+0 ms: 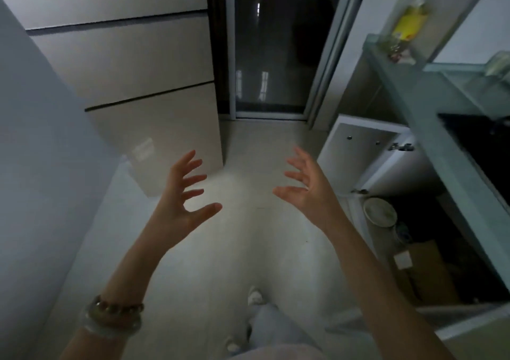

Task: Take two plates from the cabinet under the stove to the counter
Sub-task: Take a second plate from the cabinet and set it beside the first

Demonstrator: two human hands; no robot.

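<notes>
On my left wrist sit two bracelets (110,315), one beaded and one clear. My left hand (182,197) is raised over the pale floor (248,249), palm turned inward, its fingers (193,179) spread apart and slightly bent, holding nothing. Behind it runs a wall of light panels (132,64), and further back stands a dark glass door (270,42). My right hand (309,188) faces the left one, well apart from it, fingers (302,159) also splayed and empty.

To the right the white cabinet door (364,155) hangs open. Just inside the dark cabinet (441,235), near its front edge, a pale round plate (379,212) shows; I cannot tell whether a second one lies with it. Above the cabinet are the grey surface (441,139) and the black stove (480,141). A yellow bottle (408,26) stands at the far end.
</notes>
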